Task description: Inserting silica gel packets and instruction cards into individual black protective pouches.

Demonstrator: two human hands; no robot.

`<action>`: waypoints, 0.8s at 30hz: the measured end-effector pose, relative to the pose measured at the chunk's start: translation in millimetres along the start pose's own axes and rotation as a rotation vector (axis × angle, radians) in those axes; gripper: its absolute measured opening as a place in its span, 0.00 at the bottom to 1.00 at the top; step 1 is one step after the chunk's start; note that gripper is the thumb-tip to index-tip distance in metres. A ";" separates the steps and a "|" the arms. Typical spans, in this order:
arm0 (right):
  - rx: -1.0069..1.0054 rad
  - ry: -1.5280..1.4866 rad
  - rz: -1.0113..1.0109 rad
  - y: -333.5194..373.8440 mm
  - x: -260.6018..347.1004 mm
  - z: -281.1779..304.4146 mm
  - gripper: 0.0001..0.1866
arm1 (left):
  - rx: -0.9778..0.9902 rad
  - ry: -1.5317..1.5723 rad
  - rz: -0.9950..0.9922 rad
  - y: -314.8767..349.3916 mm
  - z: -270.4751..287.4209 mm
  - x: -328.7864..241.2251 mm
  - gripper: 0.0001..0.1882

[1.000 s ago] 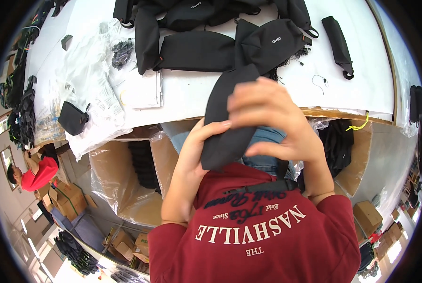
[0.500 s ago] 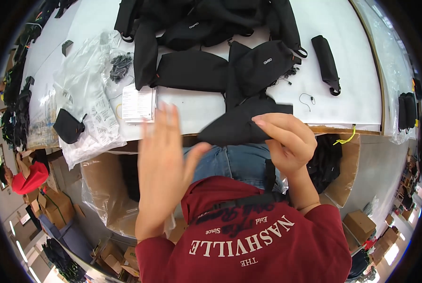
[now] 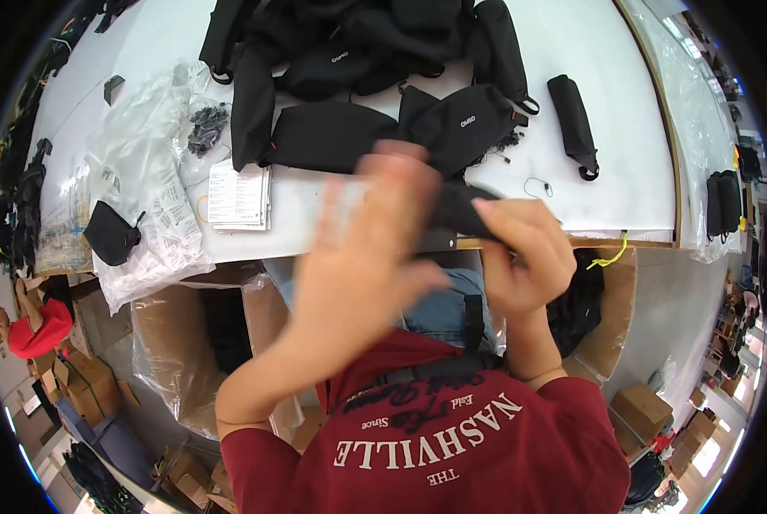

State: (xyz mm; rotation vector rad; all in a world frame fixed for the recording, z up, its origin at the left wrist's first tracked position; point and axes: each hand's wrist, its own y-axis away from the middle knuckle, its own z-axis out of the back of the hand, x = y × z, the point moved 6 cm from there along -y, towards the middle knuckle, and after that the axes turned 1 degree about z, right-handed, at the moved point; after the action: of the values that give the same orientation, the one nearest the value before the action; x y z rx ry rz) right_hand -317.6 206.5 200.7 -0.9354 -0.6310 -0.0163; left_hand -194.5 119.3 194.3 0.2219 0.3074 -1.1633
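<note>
Black pouch [image 3: 459, 213] in hand [image 3: 529, 255] (right)

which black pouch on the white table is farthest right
The slim black pouch lying by itself near the right edge of the white table; the other pouches there lie farther left, mostly bunched together.
</note>
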 end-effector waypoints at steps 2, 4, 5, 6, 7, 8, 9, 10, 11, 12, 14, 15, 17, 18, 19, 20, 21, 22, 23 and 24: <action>-0.141 -0.079 -0.180 13.4 -26.2 16.4 0.22 | 0.127 -0.027 0.451 17.1 -20.6 77.1 0.29; -0.088 0.016 -0.239 15.3 -26.7 22.3 0.21 | 0.078 -0.004 0.343 11.0 -22.0 62.7 0.29; -0.083 0.013 -0.241 13.9 -26.1 20.6 0.21 | 0.027 0.017 0.231 3.5 -22.6 49.0 0.29; -0.017 -0.006 -0.179 6.4 -17.0 11.5 0.21 | -0.026 0.021 0.140 2.4 -14.8 33.4 0.29; 0.045 0.003 -0.111 0.3 -13.1 3.9 0.21 | -0.087 0.038 0.024 -7.0 -13.9 21.6 0.29; 0.120 -0.042 -0.199 -0.8 -5.9 3.6 0.20 | -0.148 0.053 -0.091 -14.0 -11.9 10.5 0.29; 0.109 0.046 -0.080 -7.0 -4.0 7.3 0.20 | -0.204 0.063 -0.203 -17.6 -9.6 -0.3 0.28; 0.094 0.149 0.032 -10.8 -8.1 13.2 0.21 | -0.257 0.081 -0.329 -20.4 -6.0 -9.3 0.28; 0.068 0.162 0.001 -10.3 -23.5 20.4 0.20 | 0.190 0.104 0.025 -21.2 -20.3 16.1 0.29; 0.009 0.128 -0.190 -6.8 -38.1 35.5 0.19 | 0.641 0.118 0.363 -6.0 -26.4 44.1 0.30; -0.040 0.193 -0.137 -1.9 -46.2 53.0 0.19 | 0.700 0.133 0.458 2.6 -4.4 43.7 0.31; 0.015 0.199 -0.121 -1.2 -45.5 49.8 0.19 | 0.306 0.098 0.284 -7.7 39.0 22.4 0.30; 0.130 0.113 -0.067 -12.7 -27.6 23.6 0.17 | -0.109 0.046 0.150 -0.9 76.2 0.0 0.28; 0.178 0.091 -0.066 -14.6 -17.9 13.4 0.16 | -0.177 0.077 -0.010 -5.5 55.1 -14.9 0.26; 0.091 0.038 -0.068 -16.3 -8.9 15.0 0.16 | -0.243 0.095 -0.162 -7.9 30.6 -29.8 0.23; 0.008 -0.002 -0.075 -17.6 -4.8 21.8 0.16 | -0.307 0.122 -0.323 -6.9 8.2 -40.2 0.21; 0.052 0.251 -0.018 -22.5 -6.1 28.6 0.16 | -0.164 0.205 -0.185 -6.2 -23.7 -22.7 0.24; -0.036 0.256 -0.174 -18.9 -18.8 44.2 0.16 | -0.016 0.286 -0.062 -6.8 -38.1 -3.0 0.26; -0.112 0.225 -0.213 -12.3 -30.7 62.0 0.16 | -0.021 0.287 -0.074 3.3 -35.5 6.2 0.26; -0.187 0.200 -0.255 -2.9 -41.5 77.5 0.17 | 0.027 0.346 -0.080 9.8 -25.2 8.6 0.25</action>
State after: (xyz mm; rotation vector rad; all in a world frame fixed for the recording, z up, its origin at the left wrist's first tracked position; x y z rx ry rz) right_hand -391.1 252.6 214.7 -1.0129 -0.5652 -0.3979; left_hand -185.4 123.9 167.8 0.4392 0.6093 -1.2075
